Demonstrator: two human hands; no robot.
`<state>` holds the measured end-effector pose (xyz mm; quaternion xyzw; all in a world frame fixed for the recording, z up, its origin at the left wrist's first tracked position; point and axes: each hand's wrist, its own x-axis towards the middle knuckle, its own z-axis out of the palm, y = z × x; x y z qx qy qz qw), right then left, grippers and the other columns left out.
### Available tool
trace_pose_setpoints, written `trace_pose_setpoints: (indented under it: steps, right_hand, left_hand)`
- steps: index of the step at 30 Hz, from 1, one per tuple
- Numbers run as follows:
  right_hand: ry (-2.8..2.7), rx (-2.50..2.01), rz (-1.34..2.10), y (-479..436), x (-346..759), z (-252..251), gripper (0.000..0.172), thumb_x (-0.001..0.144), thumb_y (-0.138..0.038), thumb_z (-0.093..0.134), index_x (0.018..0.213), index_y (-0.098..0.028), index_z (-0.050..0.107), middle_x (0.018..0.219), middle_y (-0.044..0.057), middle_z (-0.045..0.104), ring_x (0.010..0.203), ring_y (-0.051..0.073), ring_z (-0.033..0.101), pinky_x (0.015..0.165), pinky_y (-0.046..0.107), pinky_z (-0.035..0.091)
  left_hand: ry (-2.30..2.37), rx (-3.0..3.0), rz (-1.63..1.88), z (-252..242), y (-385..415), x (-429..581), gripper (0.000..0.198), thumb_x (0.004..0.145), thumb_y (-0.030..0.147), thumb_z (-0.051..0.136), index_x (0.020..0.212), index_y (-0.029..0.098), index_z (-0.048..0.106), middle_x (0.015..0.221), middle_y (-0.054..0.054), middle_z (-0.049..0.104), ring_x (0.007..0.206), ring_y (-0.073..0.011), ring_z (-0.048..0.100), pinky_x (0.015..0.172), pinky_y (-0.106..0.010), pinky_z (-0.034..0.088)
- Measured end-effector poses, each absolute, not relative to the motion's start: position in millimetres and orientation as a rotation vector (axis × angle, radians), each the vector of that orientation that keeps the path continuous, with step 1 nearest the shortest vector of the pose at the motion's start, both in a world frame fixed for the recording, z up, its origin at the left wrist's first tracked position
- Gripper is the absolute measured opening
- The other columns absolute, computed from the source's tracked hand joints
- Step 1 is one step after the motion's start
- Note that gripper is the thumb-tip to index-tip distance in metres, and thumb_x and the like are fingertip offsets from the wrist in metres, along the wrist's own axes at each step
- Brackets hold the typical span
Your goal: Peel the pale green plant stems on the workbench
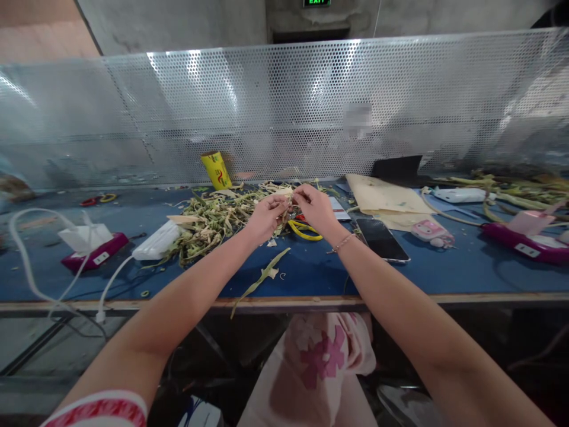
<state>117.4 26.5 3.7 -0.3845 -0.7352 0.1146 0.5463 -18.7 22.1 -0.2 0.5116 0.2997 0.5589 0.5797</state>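
Green stalks [213, 218] heaped left of the grip look still undone — left hand [268, 214] and right hand [315, 206] pinch one dried scrap [291, 207] together, seemingly midway.

1. "EXIT" stands in green letters on the sign [317, 5] at the top edge.
2. Print on the yellow tube [216, 171] is too small to read.
3. White labels [527, 249] on the two purple power strips [502, 236] are illegible.
4. The square patch [357, 120] on the perforated panel [288, 101] is blurred.
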Motion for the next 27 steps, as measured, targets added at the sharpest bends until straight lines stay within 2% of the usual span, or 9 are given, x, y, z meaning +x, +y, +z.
trace_pose_setpoints:
  steps: [4,10,18,27]
  right_hand:
    - [-1.743,-0.910,0.312,28,118,5,0.010,0.075,-0.023,0.044,0.069,-0.019,0.050,0.062,-0.001,0.053,0.057,0.012,0.046,0.059,0.024,0.037]
    - [-1.772,-0.884,0.303,25,118,7,0.011,0.074,-0.022,0.043,0.066,-0.019,0.050,0.065,0.000,0.055,0.062,0.013,0.049,0.062,0.025,0.037]
    - [-1.737,-0.887,0.346,22,118,9,0.010,0.071,-0.023,0.046,0.064,-0.017,0.051,0.063,0.000,0.053,0.062,0.012,0.048,0.063,0.025,0.037]
    - [-1.587,-0.836,0.642,36,117,2,0.012,0.068,-0.027,0.050,0.062,-0.017,0.052,0.056,-0.002,0.049,0.053,0.010,0.044,0.054,0.024,0.037]
  left_hand:
    - [0.660,1.283,1.213,0,23,-20,0.026,0.061,0.028,0.071,0.070,0.014,0.051,0.062,0.000,0.057,0.055,-0.0085,0.053,0.048,-0.019,0.040]
    - [0.661,1.265,1.208,-1,21,-17,0.028,0.060,0.027,0.072,0.070,0.014,0.050,0.062,0.001,0.054,0.060,-0.0090,0.054,0.061,-0.023,0.046]
    - [0.649,1.306,1.257,-4,24,-18,0.026,0.062,0.025,0.071,0.070,0.014,0.048,0.062,0.003,0.049,0.059,-0.0064,0.048,0.057,-0.020,0.044]
    - [0.736,1.316,1.294,-1,22,-15,0.013,0.072,0.017,0.061,0.069,0.015,0.048,0.057,0.005,0.043,0.047,-0.0041,0.039,0.046,-0.017,0.034]
